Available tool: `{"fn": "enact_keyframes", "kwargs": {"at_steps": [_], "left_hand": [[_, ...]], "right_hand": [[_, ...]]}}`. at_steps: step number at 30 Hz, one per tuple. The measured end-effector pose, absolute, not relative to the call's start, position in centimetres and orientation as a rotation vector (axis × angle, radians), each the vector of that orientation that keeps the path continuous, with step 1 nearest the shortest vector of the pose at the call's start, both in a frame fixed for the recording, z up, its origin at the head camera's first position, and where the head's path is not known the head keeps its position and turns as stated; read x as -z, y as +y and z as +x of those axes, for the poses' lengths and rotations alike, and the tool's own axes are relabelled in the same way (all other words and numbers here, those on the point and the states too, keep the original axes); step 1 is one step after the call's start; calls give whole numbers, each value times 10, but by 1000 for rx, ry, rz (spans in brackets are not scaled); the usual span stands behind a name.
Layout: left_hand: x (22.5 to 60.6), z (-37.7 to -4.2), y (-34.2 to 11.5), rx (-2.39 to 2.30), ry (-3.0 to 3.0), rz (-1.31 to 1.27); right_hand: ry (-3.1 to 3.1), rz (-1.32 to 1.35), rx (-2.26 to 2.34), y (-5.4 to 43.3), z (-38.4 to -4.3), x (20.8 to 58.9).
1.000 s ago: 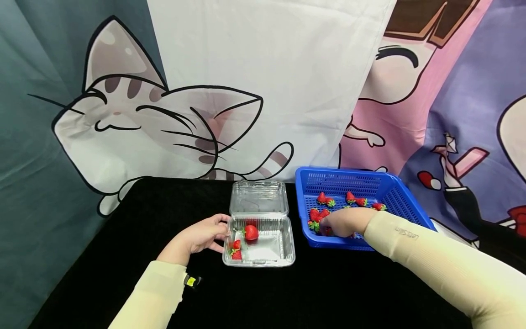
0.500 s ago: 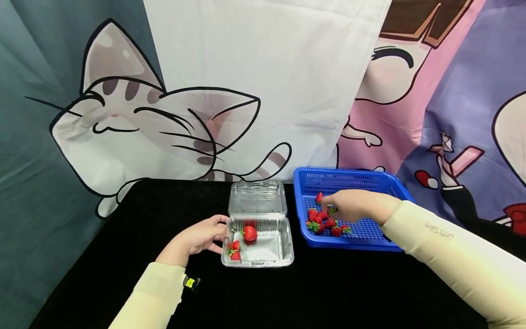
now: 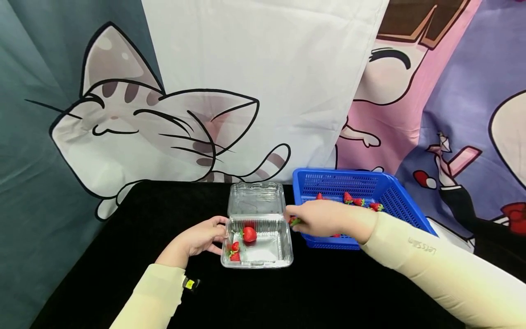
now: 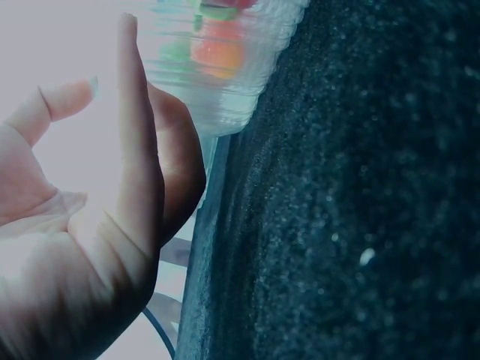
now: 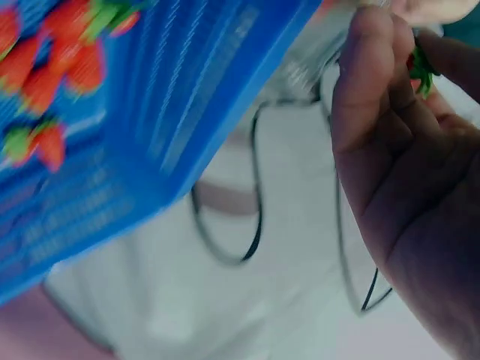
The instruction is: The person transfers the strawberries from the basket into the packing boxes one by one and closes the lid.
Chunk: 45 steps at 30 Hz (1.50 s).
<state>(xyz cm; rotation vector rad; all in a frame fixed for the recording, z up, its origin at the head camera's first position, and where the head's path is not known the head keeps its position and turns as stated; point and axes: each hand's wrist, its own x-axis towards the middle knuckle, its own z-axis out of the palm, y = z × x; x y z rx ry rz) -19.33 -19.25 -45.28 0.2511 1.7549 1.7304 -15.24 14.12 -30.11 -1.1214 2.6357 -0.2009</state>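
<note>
My right hand [image 3: 318, 217] pinches a strawberry [image 3: 294, 221] beside the right rim of the clear plastic container [image 3: 286, 249]. Only the green leaves [image 5: 422, 71] and a little red show between the fingers in the right wrist view. The container's lid [image 3: 256, 198] is folded back. Inside lie a large strawberry [image 3: 249, 234] and smaller red fruit [image 3: 234, 252] near the left wall. My left hand [image 3: 203, 236] touches the container's left side with its fingertips. In the left wrist view, one finger [image 4: 139, 135] points along the wall while another is bent.
A blue basket [image 3: 404, 201] stands right of the container, with several strawberries [image 3: 348, 197] in it, partly hidden by my right arm. Black cloth [image 3: 263, 297] covers the table. A printed curtain [image 3: 263, 55] hangs behind.
My right hand has picked up a strawberry from the blue basket and moved left to the container's right rim. The left hand has stayed at the container's left side.
</note>
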Motion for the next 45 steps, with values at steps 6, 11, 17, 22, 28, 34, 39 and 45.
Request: {"fn": "enact_keyframes", "kwargs": {"at_steps": [6, 11, 17, 22, 28, 34, 39, 45], "left_hand": [[455, -192, -193, -1731, 1747, 246], [455, -192, -190, -1724, 1756, 245], [454, -195, -186, -1710, 1765, 239], [452, -196, -185, -1707, 1764, 256], [453, -196, -185, -1722, 1750, 257], [452, -195, -188, -1721, 1753, 252], [454, -195, -191, -1720, 1758, 247], [455, -195, -193, -1715, 1765, 250]], "right_hand": [[2670, -1180, 158, 93, -146, 329], [2704, -1141, 99, 61, -147, 354], [2717, -1010, 81, 34, -154, 376], [2753, -961, 94, 21, -160, 380], [2762, -911, 118, 16, -166, 384], [2761, -899, 124, 13, -167, 385], [2758, -929, 151, 11, -165, 382], [2762, -971, 213, 16, -168, 371]]}}
